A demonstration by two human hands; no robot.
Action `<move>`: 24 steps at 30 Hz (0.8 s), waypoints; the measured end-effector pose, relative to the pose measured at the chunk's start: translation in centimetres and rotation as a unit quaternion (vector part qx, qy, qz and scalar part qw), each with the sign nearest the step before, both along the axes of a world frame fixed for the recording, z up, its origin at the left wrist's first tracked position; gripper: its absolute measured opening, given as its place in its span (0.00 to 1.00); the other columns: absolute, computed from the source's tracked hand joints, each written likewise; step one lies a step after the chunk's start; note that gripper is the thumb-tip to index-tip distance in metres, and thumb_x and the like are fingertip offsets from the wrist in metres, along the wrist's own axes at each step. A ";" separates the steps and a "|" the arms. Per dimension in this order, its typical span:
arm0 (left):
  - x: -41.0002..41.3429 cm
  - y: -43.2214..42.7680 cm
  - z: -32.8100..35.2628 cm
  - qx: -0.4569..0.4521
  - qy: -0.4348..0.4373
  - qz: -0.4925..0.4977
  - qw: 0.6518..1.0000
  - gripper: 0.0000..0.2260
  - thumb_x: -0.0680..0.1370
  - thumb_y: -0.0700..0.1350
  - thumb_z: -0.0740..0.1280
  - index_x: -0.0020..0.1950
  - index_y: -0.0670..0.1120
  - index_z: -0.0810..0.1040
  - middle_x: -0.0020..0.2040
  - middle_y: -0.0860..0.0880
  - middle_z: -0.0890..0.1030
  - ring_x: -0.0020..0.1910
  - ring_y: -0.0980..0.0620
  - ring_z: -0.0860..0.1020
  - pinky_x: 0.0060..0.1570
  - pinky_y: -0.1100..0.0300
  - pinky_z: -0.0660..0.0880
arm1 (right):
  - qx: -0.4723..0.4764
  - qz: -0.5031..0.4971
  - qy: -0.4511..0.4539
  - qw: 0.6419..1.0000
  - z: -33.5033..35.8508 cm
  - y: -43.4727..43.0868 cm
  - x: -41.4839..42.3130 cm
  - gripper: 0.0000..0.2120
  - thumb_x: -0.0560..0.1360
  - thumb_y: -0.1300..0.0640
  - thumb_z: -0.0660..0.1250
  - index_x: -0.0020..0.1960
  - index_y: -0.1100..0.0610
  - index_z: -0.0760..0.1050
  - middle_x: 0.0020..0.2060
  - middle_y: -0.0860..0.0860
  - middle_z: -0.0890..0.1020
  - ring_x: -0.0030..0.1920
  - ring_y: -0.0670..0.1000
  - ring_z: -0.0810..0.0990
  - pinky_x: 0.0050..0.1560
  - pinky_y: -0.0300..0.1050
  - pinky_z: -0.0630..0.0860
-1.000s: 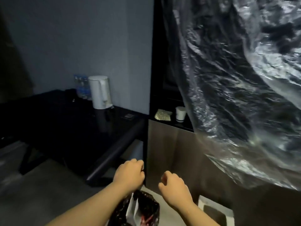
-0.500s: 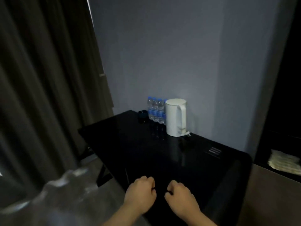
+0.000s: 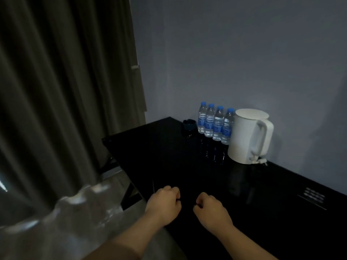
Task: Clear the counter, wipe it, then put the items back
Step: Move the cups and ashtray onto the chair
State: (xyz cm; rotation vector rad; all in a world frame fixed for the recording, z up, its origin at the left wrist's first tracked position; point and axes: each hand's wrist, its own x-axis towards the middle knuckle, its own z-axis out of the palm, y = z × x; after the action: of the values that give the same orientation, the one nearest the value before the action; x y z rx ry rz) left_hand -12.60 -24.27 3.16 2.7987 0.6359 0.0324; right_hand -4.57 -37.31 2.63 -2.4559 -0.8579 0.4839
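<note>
Fingers [image 3: 170,191] of the L hand [image 3: 163,205] are curled under into a fist, knuckles pointing fwd; I see nothing in the grip. R hand [image 3: 211,210] is the same: fingers [image 3: 203,198] folded in, no object visible. The two fists sit side by side w/ a small gap btwn them, both over the near part of the black counter [image 3: 165,158]. I can't tell if they touch the top or hang just above it.

Out past the knuckles, the glossy top shows dim reflections of the items. Those stand well apart from both hands, at the far edge against the wall [image 3: 244,53]. There are four water bottles [image 3: 216,124] w/ blue caps, upright in a tight row. Just R of the row is a white kettle [image 3: 246,136], upright, handle facing R, its side right beside the last bottle. Just L of the row is a small dark object [image 3: 189,126], too dim for me to ID. The whole group lies fwd and somewhat R of the R fist.

Far R on the counter I see a pale striped patch [image 3: 314,197], flat on the surface, apart from the R hand. Lower L, beside the L forearm, there's blurred clear plastic film [image 3: 78,212]; I can't tell whether it reaches the L fist. Behind it a dark curtain [image 3: 65,91] hangs along the L side, past the counter's L end.
</note>
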 end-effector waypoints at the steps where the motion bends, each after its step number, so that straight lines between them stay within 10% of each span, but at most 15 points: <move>1: 0.3 2.0 -0.2 0.000 0.000 -0.008 1.000 0.12 0.79 0.48 0.59 0.61 0.47 0.72 0.58 0.48 0.74 0.57 0.48 0.74 0.55 0.55 0.74 | 0.001 -0.010 0.003 1.000 -0.3 1.8 0.0 0.13 0.78 0.51 0.57 0.60 0.53 0.70 0.55 0.50 0.74 0.54 0.50 0.74 0.54 0.44 0.74; 24: 21.2 27.1 0.2 -0.039 0.009 -0.139 0.989 0.12 0.80 0.48 0.58 0.62 0.48 0.72 0.59 0.49 0.73 0.57 0.51 0.73 0.53 0.58 0.73 | 0.022 -0.148 0.084 0.985 -1.0 24.6 18.4 0.10 0.77 0.52 0.59 0.56 0.53 0.71 0.52 0.50 0.74 0.53 0.51 0.76 0.55 0.47 0.75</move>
State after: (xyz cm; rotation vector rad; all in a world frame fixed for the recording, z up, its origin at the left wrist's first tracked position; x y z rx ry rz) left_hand 8.57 2.82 3.40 2.7855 0.2390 -0.0702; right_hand 13.79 -12.74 1.59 -2.4056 -0.4220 0.5460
